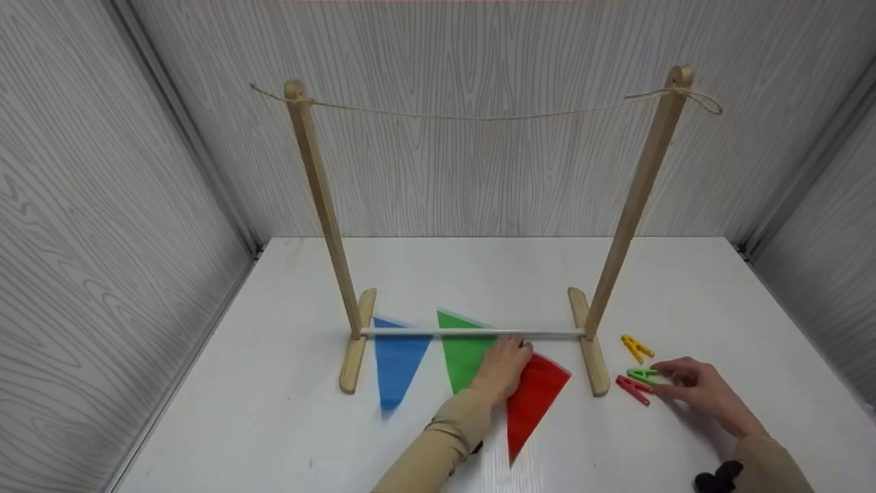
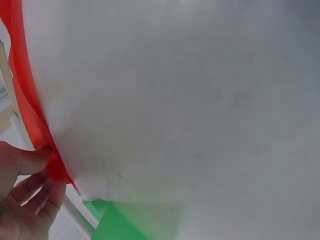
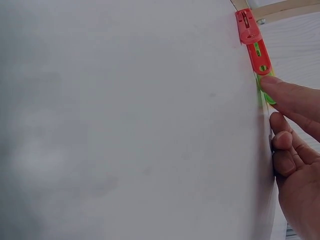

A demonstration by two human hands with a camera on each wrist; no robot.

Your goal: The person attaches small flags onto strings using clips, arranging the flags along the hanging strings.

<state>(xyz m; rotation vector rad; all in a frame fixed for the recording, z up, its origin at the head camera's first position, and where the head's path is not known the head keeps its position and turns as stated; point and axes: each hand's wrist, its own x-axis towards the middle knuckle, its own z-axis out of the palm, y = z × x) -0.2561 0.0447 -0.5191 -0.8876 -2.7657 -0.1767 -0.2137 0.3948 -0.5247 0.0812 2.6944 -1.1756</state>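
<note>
The red flag point(image 1: 539, 397) is pinched at one corner by the left hand point(image 1: 503, 370), by which the green flag point(image 1: 462, 348) is partly covered; the blue flag point(image 1: 398, 359) is seen farther left. Well apart, the green peg point(image 1: 642, 375) is pinched by the right hand point(image 1: 701, 394), the red peg point(image 1: 634, 390) just beside it, the yellow peg point(image 1: 629, 340) farther ahead.

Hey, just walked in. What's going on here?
A person's left hand pinches a red pennant near its top edge. The right hand has finger and thumb on a green clothespin, between a yellow clothespin and a red clothespin. Blue and green pennants lie partly under the wooden stand's crossbar. No pennant hangs from the string above.
</note>
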